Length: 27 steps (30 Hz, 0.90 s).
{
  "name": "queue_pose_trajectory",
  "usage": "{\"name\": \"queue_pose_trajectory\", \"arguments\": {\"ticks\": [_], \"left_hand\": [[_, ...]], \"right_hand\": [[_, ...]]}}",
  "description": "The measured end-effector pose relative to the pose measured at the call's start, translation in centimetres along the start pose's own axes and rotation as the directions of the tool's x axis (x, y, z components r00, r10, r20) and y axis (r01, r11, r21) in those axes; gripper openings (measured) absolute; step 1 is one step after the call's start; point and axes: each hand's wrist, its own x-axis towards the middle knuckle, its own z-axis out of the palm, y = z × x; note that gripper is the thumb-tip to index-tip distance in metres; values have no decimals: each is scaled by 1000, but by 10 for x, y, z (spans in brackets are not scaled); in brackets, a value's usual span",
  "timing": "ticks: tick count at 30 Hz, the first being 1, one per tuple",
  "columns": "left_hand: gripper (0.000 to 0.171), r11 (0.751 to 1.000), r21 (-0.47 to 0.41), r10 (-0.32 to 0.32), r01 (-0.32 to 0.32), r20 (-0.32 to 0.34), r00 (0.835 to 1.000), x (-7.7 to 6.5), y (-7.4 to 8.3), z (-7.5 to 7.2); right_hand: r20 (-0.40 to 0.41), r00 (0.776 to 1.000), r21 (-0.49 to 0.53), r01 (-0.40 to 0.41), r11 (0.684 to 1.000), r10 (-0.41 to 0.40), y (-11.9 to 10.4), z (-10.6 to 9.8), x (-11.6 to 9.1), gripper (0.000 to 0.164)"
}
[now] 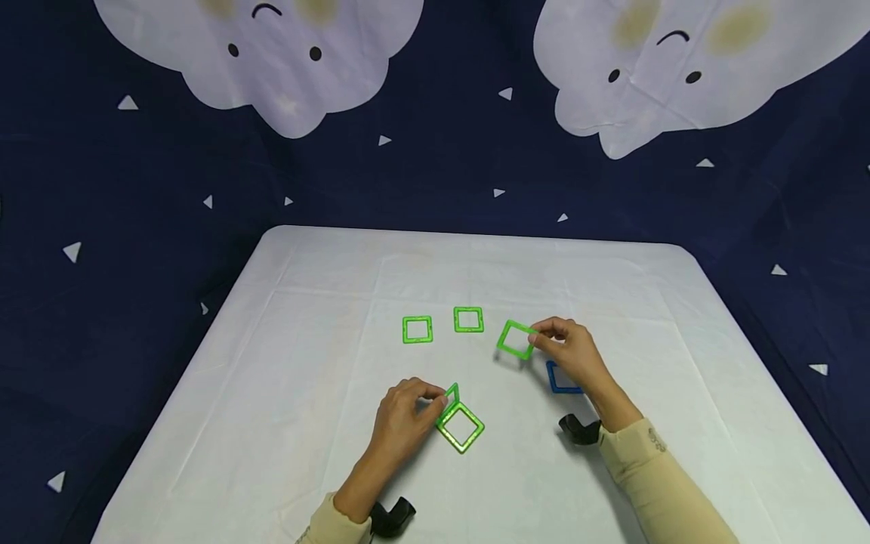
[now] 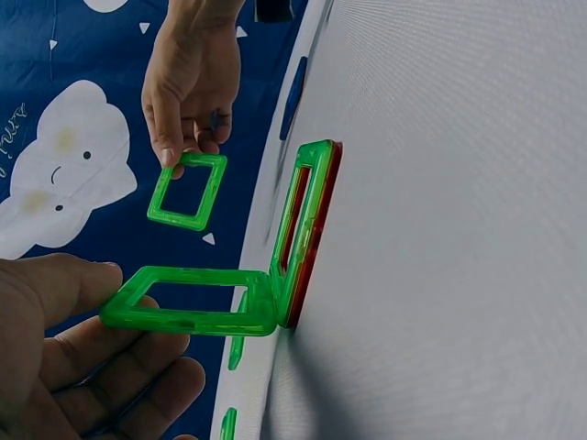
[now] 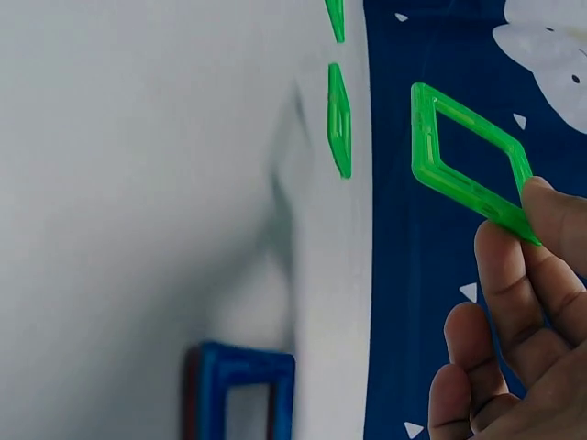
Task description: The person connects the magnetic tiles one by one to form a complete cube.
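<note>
My left hand [image 1: 404,415] pinches a green square magnetic tile [image 2: 193,321] that stands up from the table. Its lower edge meets another green tile [image 1: 461,452] lying flat, which has a red tile [image 2: 316,243] layered beneath it. Between the thumb and fingertips of my right hand [image 1: 572,351], a second green square tile [image 3: 463,191] is held by one corner, raised above the table. Under the right wrist lies a blue tile [image 1: 564,391], partly covered by the hand, with a dark red layer showing below it in the right wrist view.
Two more green square tiles, one at left [image 1: 418,341] and one at centre [image 1: 468,330], lie flat farther back on the white table [image 1: 306,317]. Black wrist mounts [image 1: 393,518] hang under both wrists. A dark blue cloth [image 1: 442,174] with clouds hangs behind the table.
</note>
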Motion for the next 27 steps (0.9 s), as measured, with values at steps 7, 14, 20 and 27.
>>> {"name": "queue_pose_trajectory", "arguments": {"ticks": [7, 14, 20, 27], "left_hand": [[8, 1000, -3, -7, 7, 0, 1000, -1, -2, 1], [8, 1000, -16, -9, 8, -1, 1000, 0, -3, 1], [8, 1000, -13, -5, 5, -4, 1000, -1, -4, 0], [9, 1000, -12, -7, 7, 2, 1000, -1, -4, -1]], "right_hand": [[-38, 999, 5, -9, 1000, 9, -3, 9, -13, 26], [-87, 996, 8, 4, 1000, -3, -10, 19, -27, 21], [-119, 993, -16, -6, 1000, 4, -13, 29, -38, 19], [-157, 988, -34, -17, 999, 12, -18, 39, -51, 16]]}}
